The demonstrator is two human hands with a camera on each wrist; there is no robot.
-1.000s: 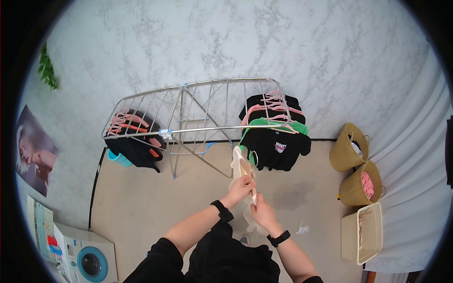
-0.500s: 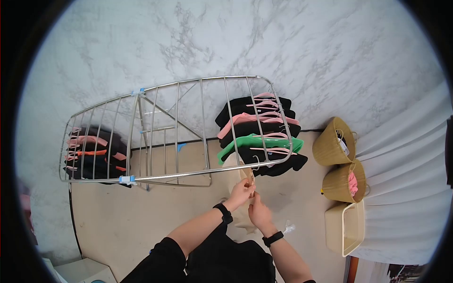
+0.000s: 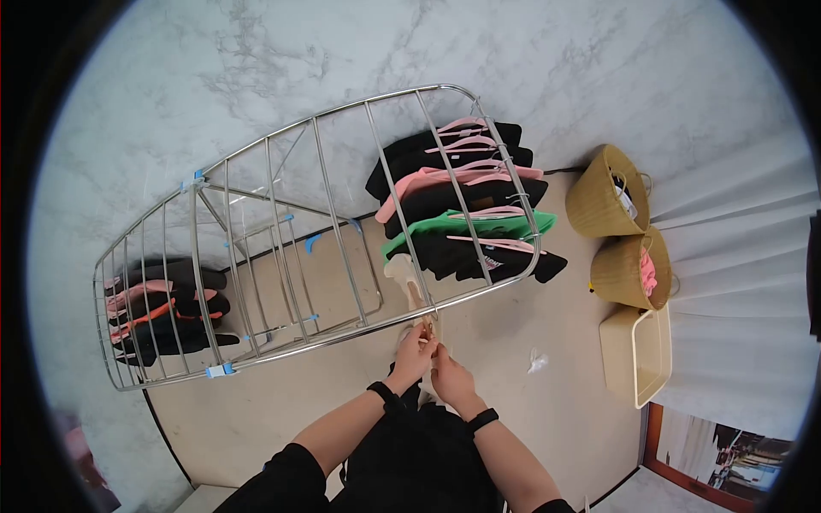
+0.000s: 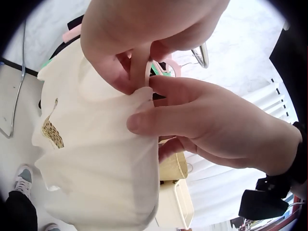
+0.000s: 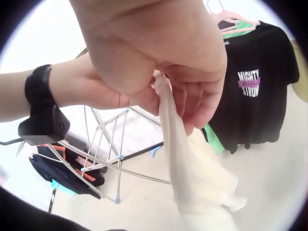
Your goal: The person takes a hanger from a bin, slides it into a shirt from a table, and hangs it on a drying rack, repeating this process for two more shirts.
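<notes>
A cream shirt with a small speckled gold print hangs from my hands, below the front bar of the drying rack. My left hand grips a pale pink hanger at the shirt's upper edge. Close beside it, my right hand pinches the shirt's edge between thumb and fingers. Part of the hanger is hidden by cloth and fingers. On the rack's right end hang several garments on pink hangers, the nearest a black T-shirt with white lettering, a green garment behind it.
Dark clothes hang at the rack's left end. To the right stand two woven baskets, one with dark and white cloth, one with pink cloth, and a cream bin. A white scrap lies on the floor.
The view has shifted closer to the rack, which now looms larger and more tilted. My hands have come up to its front bar with the shirt and hanger, both still held.
</notes>
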